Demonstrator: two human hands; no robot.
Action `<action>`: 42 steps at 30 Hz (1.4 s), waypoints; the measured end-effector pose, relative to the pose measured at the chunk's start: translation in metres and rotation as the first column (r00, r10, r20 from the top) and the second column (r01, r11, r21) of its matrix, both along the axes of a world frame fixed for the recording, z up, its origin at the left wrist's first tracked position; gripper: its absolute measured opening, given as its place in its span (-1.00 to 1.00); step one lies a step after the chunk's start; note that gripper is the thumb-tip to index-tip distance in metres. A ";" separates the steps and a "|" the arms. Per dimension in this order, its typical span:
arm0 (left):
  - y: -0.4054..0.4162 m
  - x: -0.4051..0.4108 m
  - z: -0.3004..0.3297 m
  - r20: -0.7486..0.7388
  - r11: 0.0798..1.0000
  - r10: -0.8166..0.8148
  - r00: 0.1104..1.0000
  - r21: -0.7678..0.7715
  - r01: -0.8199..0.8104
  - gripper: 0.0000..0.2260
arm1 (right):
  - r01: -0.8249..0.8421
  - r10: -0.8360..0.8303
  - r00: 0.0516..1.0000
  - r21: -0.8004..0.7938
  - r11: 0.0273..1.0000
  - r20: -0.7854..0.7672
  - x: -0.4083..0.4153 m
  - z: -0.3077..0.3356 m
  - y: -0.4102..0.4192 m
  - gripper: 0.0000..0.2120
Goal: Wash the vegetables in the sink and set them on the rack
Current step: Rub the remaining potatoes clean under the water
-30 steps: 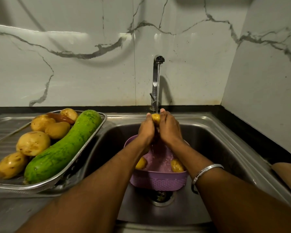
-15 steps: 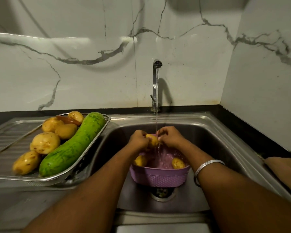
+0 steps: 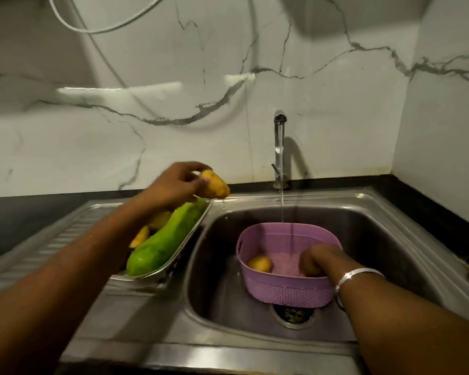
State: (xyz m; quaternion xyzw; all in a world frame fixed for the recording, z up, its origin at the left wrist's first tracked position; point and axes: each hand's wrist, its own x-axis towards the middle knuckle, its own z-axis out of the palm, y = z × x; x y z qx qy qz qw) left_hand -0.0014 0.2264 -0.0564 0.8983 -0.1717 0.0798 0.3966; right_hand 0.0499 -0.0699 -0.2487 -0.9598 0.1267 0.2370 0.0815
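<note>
Both forearms are bare, with a thin silver bangle [image 3: 359, 277] circling the right wrist

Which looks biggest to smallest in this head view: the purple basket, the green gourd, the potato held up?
1. Purple basket and green gourd: too alike to rank, and the left arm hides part of the gourd.
2. Potato in the left hand, clearly smallest.

- We see a steel sink unit [image 3: 136, 315]; a metal rack [image 3: 173, 259] rests on its left drainboard.
- A purple basket [image 3: 287, 289] sits over the basin's drain [image 3: 293, 315].
</note>
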 end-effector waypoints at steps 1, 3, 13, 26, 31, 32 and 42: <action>0.017 -0.004 0.007 0.020 0.999 0.023 1.000 -0.030 -0.022 -0.77 | 0.000 -0.001 1.000 -0.026 1.000 -0.016 0.000 -0.001 -0.003 -0.53; 0.052 -0.008 0.015 0.046 0.995 0.093 0.995 -0.029 -0.092 -0.78 | -0.024 0.024 1.000 -0.071 0.997 -0.010 -0.002 -0.001 0.000 -0.52; 0.114 0.003 -0.023 -0.032 0.987 0.145 0.989 0.080 -0.142 -0.77 | -0.061 0.018 0.973 0.182 0.981 0.231 0.007 -0.005 0.003 -0.58; -0.096 0.031 -0.050 -0.058 0.987 -0.025 0.998 -0.159 0.016 -0.79 | -0.070 -0.445 0.809 0.815 0.575 0.384 0.009 0.034 0.027 -0.88; -0.162 0.044 -0.133 -0.340 0.949 0.020 0.940 -0.290 -0.125 -0.68 | 0.051 -0.581 0.764 0.871 0.488 0.281 0.016 0.040 0.027 -0.71; -0.169 0.043 -0.147 -0.369 0.939 -0.027 0.929 -0.329 -0.104 -0.68 | 0.088 -0.624 0.744 0.891 0.446 0.239 0.015 0.039 0.025 -0.72; -0.183 0.056 -0.149 -0.461 0.784 -0.233 0.856 -0.609 -0.115 -0.76 | 0.084 -0.719 0.676 0.952 0.293 0.162 0.022 0.036 0.029 -0.68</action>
